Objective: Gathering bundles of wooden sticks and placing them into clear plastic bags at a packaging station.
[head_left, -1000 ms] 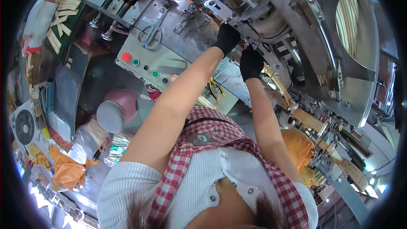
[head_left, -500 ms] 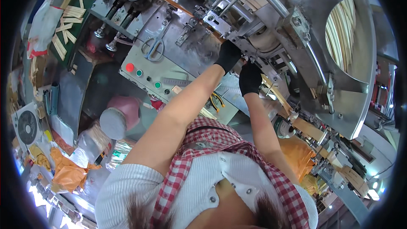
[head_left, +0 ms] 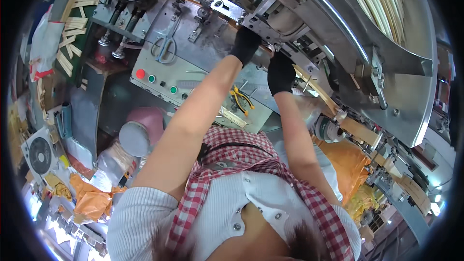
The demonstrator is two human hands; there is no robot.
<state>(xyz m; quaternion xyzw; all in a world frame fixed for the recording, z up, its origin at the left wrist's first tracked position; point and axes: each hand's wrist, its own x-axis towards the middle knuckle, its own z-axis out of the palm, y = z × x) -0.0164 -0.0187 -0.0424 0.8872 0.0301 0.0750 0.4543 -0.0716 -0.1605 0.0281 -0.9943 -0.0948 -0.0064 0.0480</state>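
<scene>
Both my hands wear black gloves and reach in at a metal machine with rollers and brackets. The fingers of my left hand go in under the machine's lower edge, beside a bracket, and are hidden there. Just to its right, my right hand has its fingertips up against the same edge, likewise out of sight. A pale wooden strip runs from beside my right hand toward the lower right. Whether either hand grips anything does not show.
Scissors lie on the metal table left of my hands. Yellow-handled pliers rest near my apron. A panel bears a red button and green ones. Coiled pale strip sits upper right. A pink container stands lower left.
The view has shifted, so machine and table sit further left and higher in the picture. Both hands stay at the machine's edge, with slightly more space between them. The pliers show more fully.
</scene>
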